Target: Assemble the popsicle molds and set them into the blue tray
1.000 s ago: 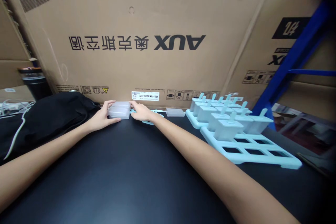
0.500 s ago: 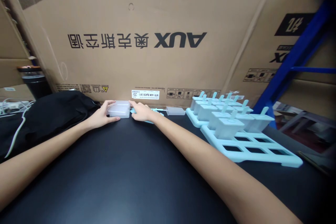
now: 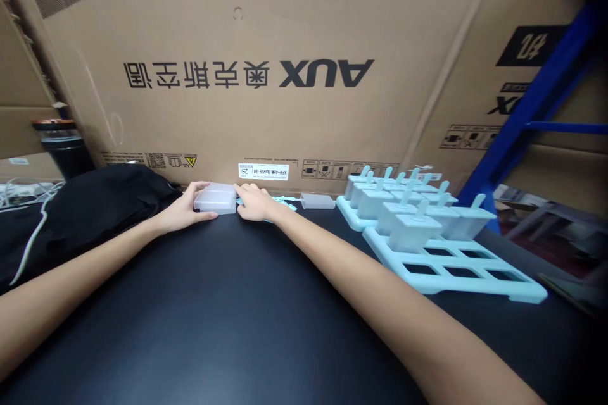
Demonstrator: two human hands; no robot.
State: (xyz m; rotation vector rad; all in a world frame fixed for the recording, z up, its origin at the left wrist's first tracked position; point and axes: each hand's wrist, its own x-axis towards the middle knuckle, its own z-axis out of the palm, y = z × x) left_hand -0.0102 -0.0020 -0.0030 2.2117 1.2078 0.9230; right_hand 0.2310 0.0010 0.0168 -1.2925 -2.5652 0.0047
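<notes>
From where I stand, the left hand (image 3: pixel 183 212) grips translucent rectangular plastic moulds (image 3: pixel 216 199) front and back on the smooth black tabletop (image 3: pixel 213 304), the right hand (image 3: pixel 256 204), fingers curled, meeting their right end, probably steadying them, though whether it grips I can't tell.

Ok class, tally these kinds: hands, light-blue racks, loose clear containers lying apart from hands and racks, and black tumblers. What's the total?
Hands (left hand, right hand): 2
Light-blue racks (back rack, front rack): 2
Loose clear container: 1
Black tumbler: 1
Total: 6
</notes>
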